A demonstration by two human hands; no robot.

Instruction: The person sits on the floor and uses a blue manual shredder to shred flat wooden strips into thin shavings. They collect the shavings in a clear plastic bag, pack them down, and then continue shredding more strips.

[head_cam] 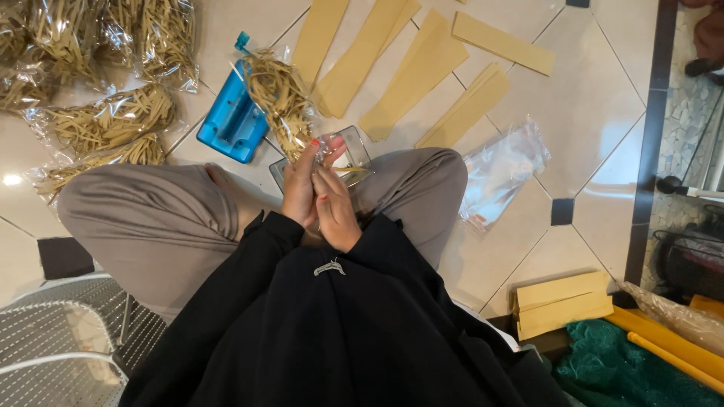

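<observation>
I sit cross-legged on a tiled floor. My left hand (300, 185) and my right hand (334, 203) meet in front of my lap, both gripping the lower end of a clear plastic bag of tan strips (280, 98). The bag stretches up and away from my hands, over a blue sealing device (232, 120). A small clear tray (354, 147) lies on the floor right behind my fingers.
Several filled bags of strips (105, 120) lie at the upper left. Flat tan card strips (422, 68) spread over the tiles ahead. Empty clear bags (501, 169) lie to the right. Stacked tan boxes (562, 301) and green netting (626, 365) are lower right; a white wire chair (53, 347) lower left.
</observation>
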